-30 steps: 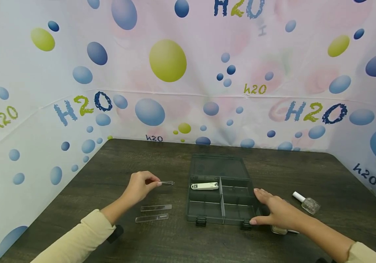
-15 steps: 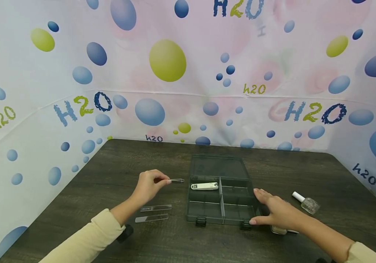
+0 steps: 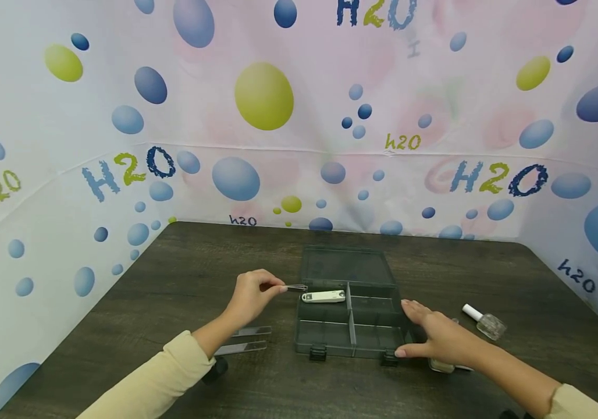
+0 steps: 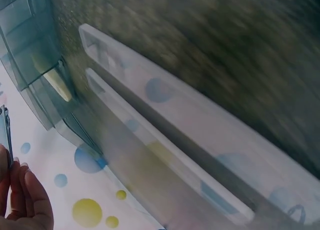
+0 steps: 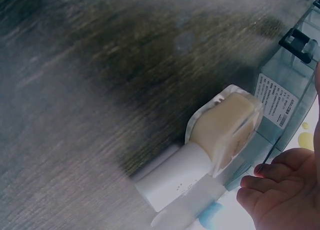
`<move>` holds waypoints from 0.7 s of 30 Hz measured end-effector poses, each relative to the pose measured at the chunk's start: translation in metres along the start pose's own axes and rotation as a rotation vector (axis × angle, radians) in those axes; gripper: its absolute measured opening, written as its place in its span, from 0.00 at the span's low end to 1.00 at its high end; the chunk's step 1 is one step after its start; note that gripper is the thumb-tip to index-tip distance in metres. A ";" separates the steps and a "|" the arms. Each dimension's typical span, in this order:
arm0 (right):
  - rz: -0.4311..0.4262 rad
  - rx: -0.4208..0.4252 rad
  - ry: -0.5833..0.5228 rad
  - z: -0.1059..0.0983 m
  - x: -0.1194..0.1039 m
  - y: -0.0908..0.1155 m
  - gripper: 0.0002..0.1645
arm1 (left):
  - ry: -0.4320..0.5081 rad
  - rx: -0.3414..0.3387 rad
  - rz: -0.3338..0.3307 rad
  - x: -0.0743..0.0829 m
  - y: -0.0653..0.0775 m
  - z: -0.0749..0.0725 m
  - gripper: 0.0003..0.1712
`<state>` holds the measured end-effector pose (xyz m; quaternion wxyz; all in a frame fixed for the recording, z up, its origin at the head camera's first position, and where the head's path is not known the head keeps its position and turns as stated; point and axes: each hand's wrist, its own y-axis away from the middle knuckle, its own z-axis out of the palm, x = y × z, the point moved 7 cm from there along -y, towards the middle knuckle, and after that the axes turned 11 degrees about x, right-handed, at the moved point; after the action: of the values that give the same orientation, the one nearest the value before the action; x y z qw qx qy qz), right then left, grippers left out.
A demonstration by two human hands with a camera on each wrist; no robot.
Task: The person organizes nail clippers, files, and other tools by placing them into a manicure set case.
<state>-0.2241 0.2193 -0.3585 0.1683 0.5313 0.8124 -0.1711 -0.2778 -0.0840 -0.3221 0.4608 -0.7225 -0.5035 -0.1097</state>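
Observation:
My left hand (image 3: 252, 295) pinches a small silver nail clipper (image 3: 297, 287) by one end; its free end is at the left edge of the open dark see-through box (image 3: 338, 351). Part of the clipper (image 4: 7, 132) also shows in the left wrist view. A larger white nail clipper (image 3: 324, 297) lies in the box's back left compartment. My right hand (image 3: 437, 336) rests against the box's right side, thumb near the front right latch (image 3: 389, 358), with fingers extended.
Two clear flat strips (image 3: 241, 348) lie left of the box, partly behind my left forearm. A beige nail polish bottle (image 5: 225, 125) with a white cap lies beside the box under my right hand. Farther right lies a clear polish bottle (image 3: 491, 327). A printed curtain (image 3: 288, 145) stands behind the table.
My left hand has moved right with the silver nail clipper, from beside the box up to its left edge. The right hand has stayed at the box's right side.

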 end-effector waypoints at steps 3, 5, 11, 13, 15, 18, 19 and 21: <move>-0.001 0.000 0.003 0.000 -0.001 0.000 0.62 | 0.012 -0.002 0.003 0.002 0.000 0.004 0.05; 0.000 0.000 0.003 0.000 -0.002 -0.001 0.62 | 0.023 -0.005 0.011 0.005 0.000 0.007 0.05; 0.007 -0.005 -0.007 0.000 -0.002 0.000 0.62 | 0.058 -0.014 0.029 0.011 0.000 0.019 0.04; 0.009 -0.005 -0.006 0.000 -0.002 0.000 0.62 | 0.066 -0.023 0.031 0.012 0.000 0.024 0.03; 0.010 -0.005 -0.009 0.000 -0.001 0.000 0.62 | 0.075 -0.033 0.037 0.014 -0.001 0.028 0.03; 0.014 -0.004 -0.008 0.000 -0.001 0.000 0.62 | 0.094 -0.048 0.049 0.018 -0.002 0.034 0.03; 0.013 -0.004 -0.008 0.000 0.000 0.000 0.62 | 0.102 -0.053 0.056 0.020 -0.003 0.036 0.03; 0.012 -0.002 -0.005 0.000 0.000 -0.001 0.62 | 0.104 -0.072 0.080 0.023 -0.003 0.042 0.03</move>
<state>-0.2245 0.2190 -0.3580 0.1719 0.5354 0.8091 -0.1705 -0.2824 -0.0369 -0.3298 0.4643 -0.7514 -0.4453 -0.1467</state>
